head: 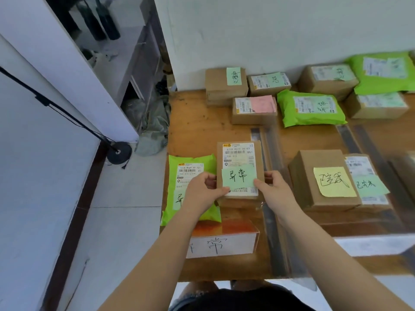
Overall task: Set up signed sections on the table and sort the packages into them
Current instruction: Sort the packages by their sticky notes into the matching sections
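A small brown cardboard package [239,151] with a white shipping label and a green handwritten sticky note [238,177] lies at the near left of the wooden table [197,131]. My left hand [203,190] grips its left edge, thumb on top. My right hand [272,190] grips its right edge the same way. A green mailer bag [190,171] with its own green note lies just left of it, partly under my left hand. In front stands a white sign [222,244] with black handwriting.
Right of my hands sit two brown boxes, one with a yellow note [333,181], one with a green note [370,185]. Strips of tape [272,221] divide the table. At the back wall lie several more boxes and green mailers [311,108]. A lamp stand base [119,152] sits on the floor.
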